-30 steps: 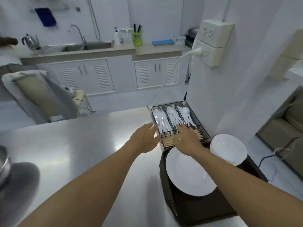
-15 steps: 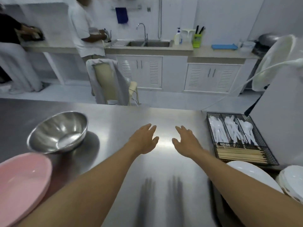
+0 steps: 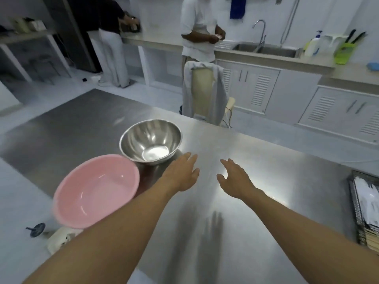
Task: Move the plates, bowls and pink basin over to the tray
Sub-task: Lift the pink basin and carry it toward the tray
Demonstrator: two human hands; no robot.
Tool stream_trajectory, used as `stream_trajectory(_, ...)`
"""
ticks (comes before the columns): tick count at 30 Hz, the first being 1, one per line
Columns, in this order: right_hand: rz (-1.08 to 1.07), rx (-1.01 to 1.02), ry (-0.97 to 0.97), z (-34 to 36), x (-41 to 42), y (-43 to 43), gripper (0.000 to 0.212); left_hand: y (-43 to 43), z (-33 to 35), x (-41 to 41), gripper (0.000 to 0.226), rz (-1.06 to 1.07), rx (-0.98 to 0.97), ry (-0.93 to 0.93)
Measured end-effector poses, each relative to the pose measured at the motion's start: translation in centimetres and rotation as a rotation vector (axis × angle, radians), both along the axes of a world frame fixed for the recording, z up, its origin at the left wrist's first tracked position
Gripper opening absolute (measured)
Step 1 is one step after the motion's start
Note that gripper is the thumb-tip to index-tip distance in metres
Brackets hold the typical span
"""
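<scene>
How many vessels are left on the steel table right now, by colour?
Pink round plastic basin: 1
Silver round stainless steel mixing bowl: 1
Total: 2

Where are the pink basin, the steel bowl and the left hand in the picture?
pink basin point(image 3: 96, 191), head view, on its inner floor.
steel bowl point(image 3: 150, 140), head view, on its inner wall.
left hand point(image 3: 181, 174), head view, on the back of the hand.
</scene>
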State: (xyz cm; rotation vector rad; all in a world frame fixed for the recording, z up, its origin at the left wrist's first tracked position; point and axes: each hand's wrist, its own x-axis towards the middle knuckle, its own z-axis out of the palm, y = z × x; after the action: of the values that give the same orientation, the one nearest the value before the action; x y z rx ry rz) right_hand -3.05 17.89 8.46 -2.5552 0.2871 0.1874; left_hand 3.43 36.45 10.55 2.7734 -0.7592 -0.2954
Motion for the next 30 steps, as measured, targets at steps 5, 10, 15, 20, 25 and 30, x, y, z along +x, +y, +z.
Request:
stream_trajectory(5, 0.128, 0.028, 0.025, -0.8, 3.6, 6.0, 0.063, 6.9, -0.8, 1.0, 0.054, 0.144, -0.034, -0.013)
stream_trajectory(10, 0.257, 0.053, 0.034, -2.0, 6.1, 12.3, 0.063, 13.2, -2.6, 1.1, 0.056, 0.303, -0.013, -0.005)
stream_trajectory(15, 0.345, 0.070, 0.095, -3.9, 7.8, 17.4, 0.064, 19.2, -5.1, 0.4, 0.056, 0.431, 0.042, 0.046)
stream_trajectory(20, 0.413, 0.104, 0.137, -5.7, 9.0, 21.8, 0.061, 24.0, -7.6, -0.3, 0.058, 0.563, 0.099, 0.112)
stream_trajectory(25, 0.448, 0.129, 0.198, -6.9, 9.9, 25.1, 0.058, 27.6, -9.7, -1.2, 0.064, 0.717, 0.166, 0.123)
stream_trajectory(30, 0.395, 0.122, 0.209, -7.8, 10.8, 27.5, 0.062, 30.5, -10.9, -1.9, 0.072, 0.922, 0.159, 0.133)
